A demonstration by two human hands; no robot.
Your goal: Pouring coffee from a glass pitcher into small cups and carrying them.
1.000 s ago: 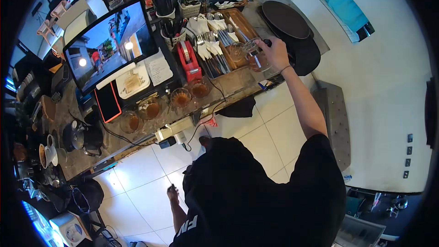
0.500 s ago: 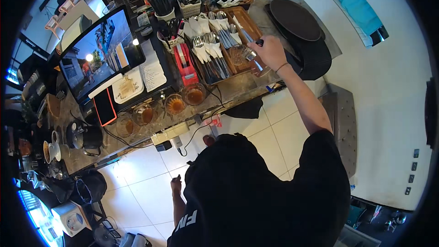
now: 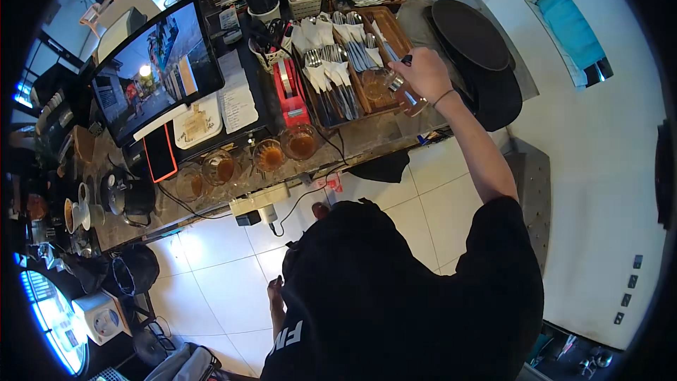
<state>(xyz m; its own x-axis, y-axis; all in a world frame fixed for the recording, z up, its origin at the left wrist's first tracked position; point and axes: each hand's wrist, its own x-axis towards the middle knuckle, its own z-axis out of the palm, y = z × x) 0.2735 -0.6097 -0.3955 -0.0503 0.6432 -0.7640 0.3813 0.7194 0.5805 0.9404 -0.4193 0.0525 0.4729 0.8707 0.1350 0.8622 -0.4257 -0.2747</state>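
Observation:
My right hand (image 3: pixel 428 74) is closed round the black handle of a clear glass coffee server (image 3: pixel 410 101). The server has a metal collar, holds brown liquid and tilts to the left. Its mouth is close to a glass cup (image 3: pixel 374 85) with amber liquid, standing at the right of the cutlery tray (image 3: pixel 367 108). I cannot make out a stream between them. Low beside my body hangs my left hand (image 3: pixel 276 292), its fingers curled; whatever they may hold is hidden. Along the counter's near edge stand several glass cups of brown drink, among them one cup (image 3: pixel 299 142) by the tape dispenser.
A red tape dispenser (image 3: pixel 290 92), wrapped cutlery (image 3: pixel 330 74), a tablet screen (image 3: pixel 156 70) and an orange-edged phone (image 3: pixel 161 155) crowd the counter. Round dark trays (image 3: pixel 471 34) lie at the right. A black kettle (image 3: pixel 130 194) stands far left. A cable hangs over the front edge.
My right hand and the server have shifted slightly right, with the server's body swung up somewhat. More amber liquid shows in the cup beside it. The whole view has turned a little.

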